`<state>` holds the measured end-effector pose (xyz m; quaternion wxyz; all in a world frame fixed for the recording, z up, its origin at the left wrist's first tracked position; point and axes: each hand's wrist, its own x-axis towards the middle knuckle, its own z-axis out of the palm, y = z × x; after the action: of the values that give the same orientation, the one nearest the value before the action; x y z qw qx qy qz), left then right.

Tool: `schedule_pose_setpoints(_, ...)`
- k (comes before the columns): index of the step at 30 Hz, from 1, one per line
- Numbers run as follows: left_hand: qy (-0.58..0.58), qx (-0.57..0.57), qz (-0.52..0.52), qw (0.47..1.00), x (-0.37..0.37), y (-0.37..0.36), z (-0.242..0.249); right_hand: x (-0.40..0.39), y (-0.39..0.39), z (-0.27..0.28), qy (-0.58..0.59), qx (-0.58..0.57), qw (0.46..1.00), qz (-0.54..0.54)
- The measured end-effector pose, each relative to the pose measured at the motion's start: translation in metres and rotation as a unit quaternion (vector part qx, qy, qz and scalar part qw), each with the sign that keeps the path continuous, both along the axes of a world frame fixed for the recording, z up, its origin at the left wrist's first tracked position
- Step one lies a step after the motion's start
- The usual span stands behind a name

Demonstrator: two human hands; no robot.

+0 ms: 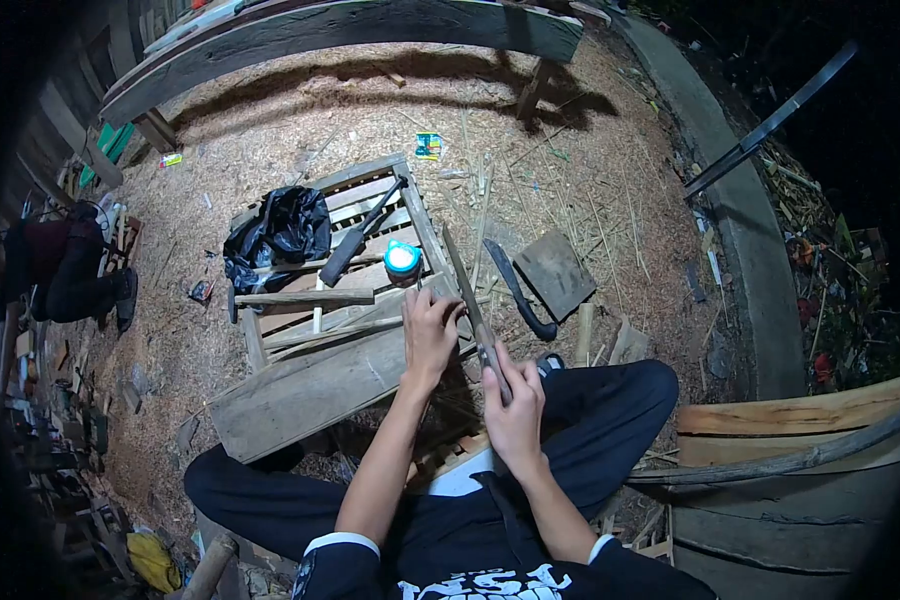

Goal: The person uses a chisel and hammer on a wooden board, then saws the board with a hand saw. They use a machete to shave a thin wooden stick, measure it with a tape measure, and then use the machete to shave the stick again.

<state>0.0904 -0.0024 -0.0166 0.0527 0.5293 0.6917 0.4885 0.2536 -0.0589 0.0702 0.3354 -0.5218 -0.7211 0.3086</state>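
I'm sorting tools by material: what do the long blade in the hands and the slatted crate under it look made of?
Long narrow blade: apparently dull grey metal, thin and straight; right hand grips its handle, left hand rests beside it. Slatted crate: pale, weathered unfinished wood, with visible grain and gaps between boards.

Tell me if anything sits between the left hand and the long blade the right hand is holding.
Nothing visible does. The left hand rests on the wooden pallet right beside the long blade, which the right hand grips by the handle. The blue-lidded jar sits farther back, out of the way.
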Motion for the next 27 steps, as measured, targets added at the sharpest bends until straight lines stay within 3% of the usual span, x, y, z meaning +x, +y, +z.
schedule_pose_setpoints(4, 0.029, -0.003, 0.009, 1.0, 0.0, 0.001, -0.001, 0.018, -0.028, 0.006, -0.018, -0.034, 0.999, -0.002)
schedule_pose_setpoints(10, 0.033, -0.026, -0.004, 0.999, -0.001, -0.003, 0.004, 0.01, -0.012, 0.007, -0.006, -0.011, 1.0, -0.002)
schedule_pose_setpoints(18, 0.094, -0.028, -0.071, 0.993, -0.017, 0.002, -0.007, 0.011, -0.009, 0.009, -0.002, -0.044, 0.999, -0.006)
schedule_pose_setpoints(20, 0.086, -0.027, -0.138, 0.986, -0.026, 0.002, -0.007, 0.021, -0.016, 0.008, -0.012, -0.024, 1.0, 0.003)
schedule_pose_setpoints(27, 0.073, -0.003, -0.136, 0.988, -0.027, 0.005, -0.006, 0.013, -0.012, 0.008, -0.006, -0.012, 1.0, -0.008)
